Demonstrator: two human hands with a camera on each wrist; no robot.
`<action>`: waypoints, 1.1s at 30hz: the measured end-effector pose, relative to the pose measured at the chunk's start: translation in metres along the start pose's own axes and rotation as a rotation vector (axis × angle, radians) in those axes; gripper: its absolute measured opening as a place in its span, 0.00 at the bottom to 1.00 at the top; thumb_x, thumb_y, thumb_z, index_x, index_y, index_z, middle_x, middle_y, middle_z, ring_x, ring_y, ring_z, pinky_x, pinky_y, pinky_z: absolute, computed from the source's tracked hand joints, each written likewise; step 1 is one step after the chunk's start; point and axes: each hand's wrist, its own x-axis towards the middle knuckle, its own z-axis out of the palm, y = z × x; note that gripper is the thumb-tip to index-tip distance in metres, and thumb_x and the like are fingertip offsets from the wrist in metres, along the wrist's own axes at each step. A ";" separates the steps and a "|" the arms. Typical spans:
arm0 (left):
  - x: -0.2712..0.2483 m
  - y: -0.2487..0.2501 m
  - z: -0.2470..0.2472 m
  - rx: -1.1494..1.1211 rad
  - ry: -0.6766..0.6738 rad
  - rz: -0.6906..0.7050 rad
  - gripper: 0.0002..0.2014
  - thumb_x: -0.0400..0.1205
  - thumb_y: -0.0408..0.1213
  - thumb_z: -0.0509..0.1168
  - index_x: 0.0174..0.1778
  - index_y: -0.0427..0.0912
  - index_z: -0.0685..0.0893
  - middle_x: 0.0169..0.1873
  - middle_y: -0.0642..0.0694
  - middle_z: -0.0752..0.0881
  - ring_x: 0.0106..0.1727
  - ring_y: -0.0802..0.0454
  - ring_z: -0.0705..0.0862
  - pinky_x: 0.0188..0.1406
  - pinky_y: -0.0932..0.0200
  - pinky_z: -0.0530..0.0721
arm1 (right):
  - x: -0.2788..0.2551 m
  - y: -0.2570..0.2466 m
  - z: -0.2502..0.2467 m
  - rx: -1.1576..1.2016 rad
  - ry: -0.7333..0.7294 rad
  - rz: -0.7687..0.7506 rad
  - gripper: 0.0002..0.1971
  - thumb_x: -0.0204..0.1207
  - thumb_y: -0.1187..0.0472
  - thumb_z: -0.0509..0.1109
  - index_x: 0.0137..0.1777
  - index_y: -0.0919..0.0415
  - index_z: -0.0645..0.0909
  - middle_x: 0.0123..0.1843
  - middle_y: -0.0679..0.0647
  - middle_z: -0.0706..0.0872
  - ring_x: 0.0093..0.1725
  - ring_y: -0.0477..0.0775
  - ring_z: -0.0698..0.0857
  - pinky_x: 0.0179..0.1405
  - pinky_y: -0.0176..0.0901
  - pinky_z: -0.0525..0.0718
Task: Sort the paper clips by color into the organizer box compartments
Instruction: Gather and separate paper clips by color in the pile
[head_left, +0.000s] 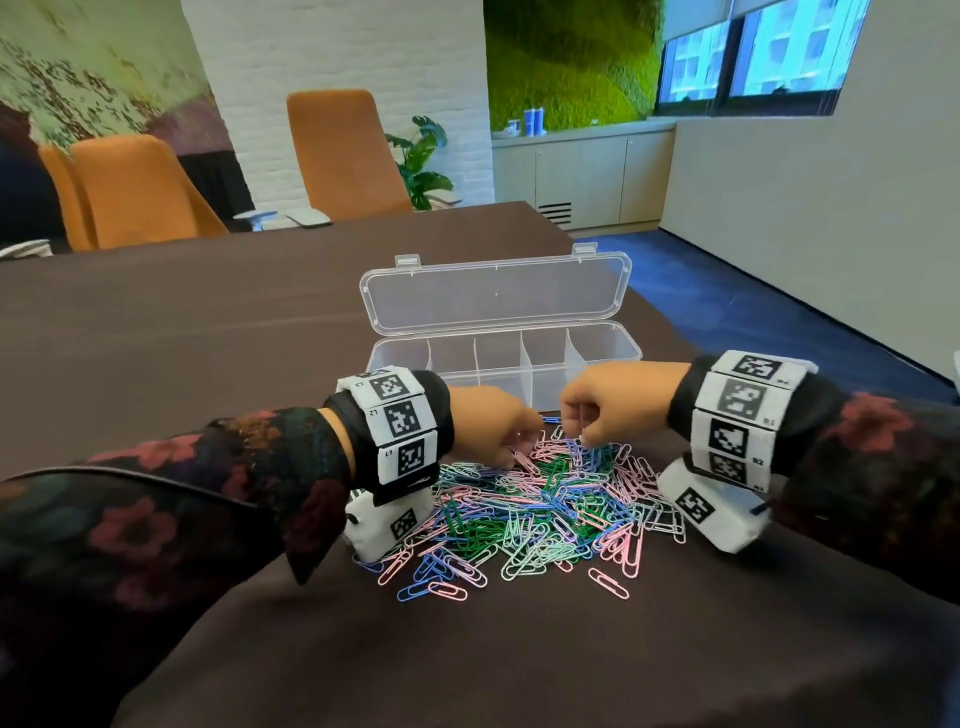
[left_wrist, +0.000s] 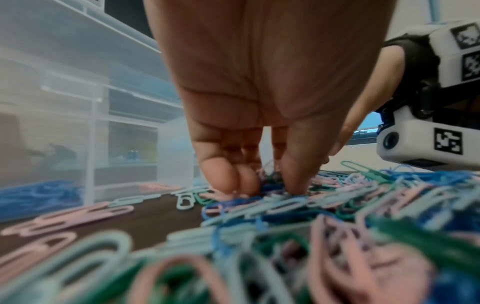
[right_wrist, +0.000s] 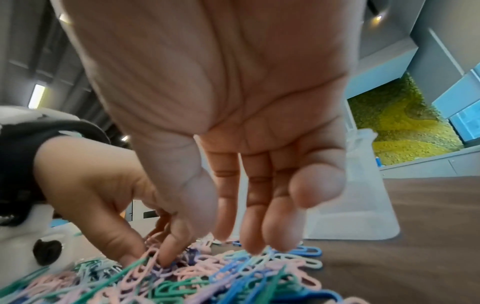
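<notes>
I have both hands working at the far side of the paper clip pile (head_left: 540, 499), which lies on the tabletop (head_left: 208, 332) near its right edge, directly in front of the organizer box (head_left: 501, 364). The box stands just beyond the pile with its lid (head_left: 496, 293) hinged open toward the far edge. My left hand (head_left: 491, 423) has its fingers curled down into the clips; the left wrist view shows the thumb and fingertips (left_wrist: 228, 176) pressed into the pile, but I cannot tell whether a clip is actually pinched between them. My right hand (head_left: 610, 408) hangs over the pile with its fingers (right_wrist: 279, 232) pointing down, relaxed and slightly apart, the tips touching the top clips and gripping nothing I can see. Progress assessment: early stage. The left wrist view shows what appears to be a layer of blue clips (left_wrist: 39, 195) in one end compartment, though it is blurred; the head view shows the other compartments apparently unfilled. The bulk of the pink, mint, green, blue and lilac clips remains unsorted, so nearly all picking and placing is outstanding.
</notes>
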 end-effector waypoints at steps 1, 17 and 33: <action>-0.001 -0.001 0.000 -0.018 0.000 0.003 0.07 0.78 0.30 0.65 0.46 0.46 0.76 0.42 0.46 0.79 0.43 0.46 0.76 0.38 0.60 0.67 | -0.005 0.001 -0.001 0.019 0.008 -0.033 0.06 0.76 0.63 0.71 0.46 0.51 0.79 0.36 0.43 0.78 0.39 0.47 0.79 0.42 0.39 0.77; -0.060 0.022 -0.008 -0.195 0.175 0.019 0.08 0.81 0.39 0.67 0.56 0.47 0.83 0.46 0.56 0.82 0.33 0.73 0.76 0.34 0.79 0.69 | -0.064 -0.007 0.028 -0.133 -0.226 -0.265 0.17 0.70 0.59 0.76 0.56 0.52 0.76 0.45 0.49 0.79 0.35 0.39 0.73 0.39 0.41 0.71; -0.028 0.103 0.013 0.075 -0.040 0.187 0.12 0.82 0.40 0.64 0.57 0.38 0.80 0.59 0.41 0.78 0.56 0.43 0.78 0.39 0.62 0.62 | -0.047 0.013 0.027 -0.051 0.007 -0.235 0.06 0.74 0.68 0.68 0.50 0.60 0.82 0.37 0.44 0.78 0.37 0.47 0.75 0.34 0.26 0.69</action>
